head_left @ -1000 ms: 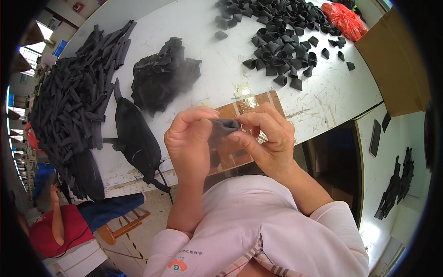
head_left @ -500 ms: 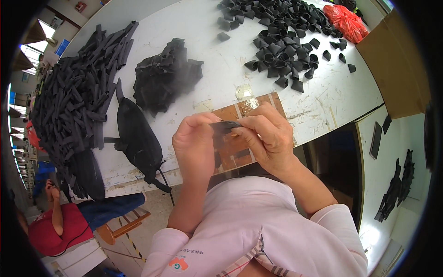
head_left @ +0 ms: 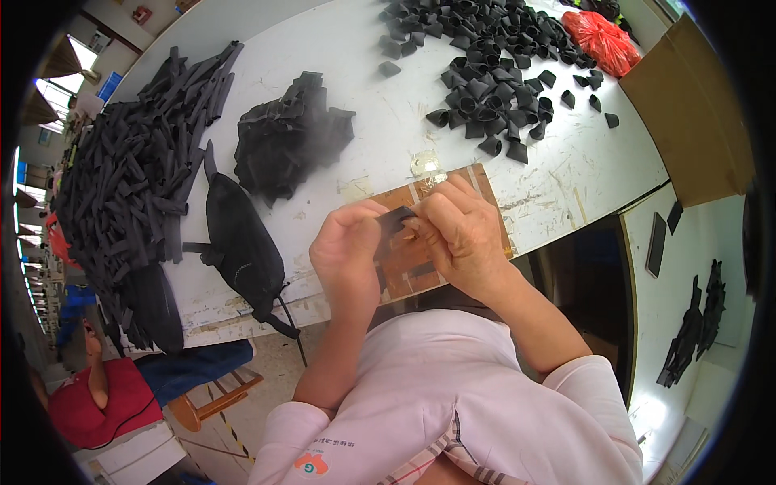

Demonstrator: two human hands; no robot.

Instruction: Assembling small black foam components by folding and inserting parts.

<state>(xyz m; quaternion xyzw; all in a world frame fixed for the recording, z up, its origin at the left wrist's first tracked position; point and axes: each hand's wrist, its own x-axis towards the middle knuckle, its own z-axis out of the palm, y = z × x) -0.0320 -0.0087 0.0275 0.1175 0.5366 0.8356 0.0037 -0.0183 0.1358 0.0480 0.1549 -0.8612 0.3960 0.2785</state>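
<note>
Between my two hands is a small black fabric strip [head_left: 394,221], held in the air over a brown board [head_left: 416,263] at the table's front edge. My left hand [head_left: 346,242] pinches its left end. The thumb and fingers of my right hand [head_left: 465,230] grip the right end, and my fingertips cover part of it. Beyond the board, to the left, lies a heap of flat black fabric pieces [head_left: 287,141]. A large pile of black folded loops [head_left: 493,89] covers the far right of the table.
Long black strips [head_left: 133,162] are piled at the left, beside a black pouch-like bundle [head_left: 242,242]. A red plastic bag [head_left: 602,42] and a cardboard box [head_left: 687,113] stand at the right. A person in red [head_left: 105,396] sits at the lower left near a wooden stool [head_left: 214,404].
Both hands have shifted slightly and come closer together. The strip between them now shows a shorter, more angled, folded-looking shape.
</note>
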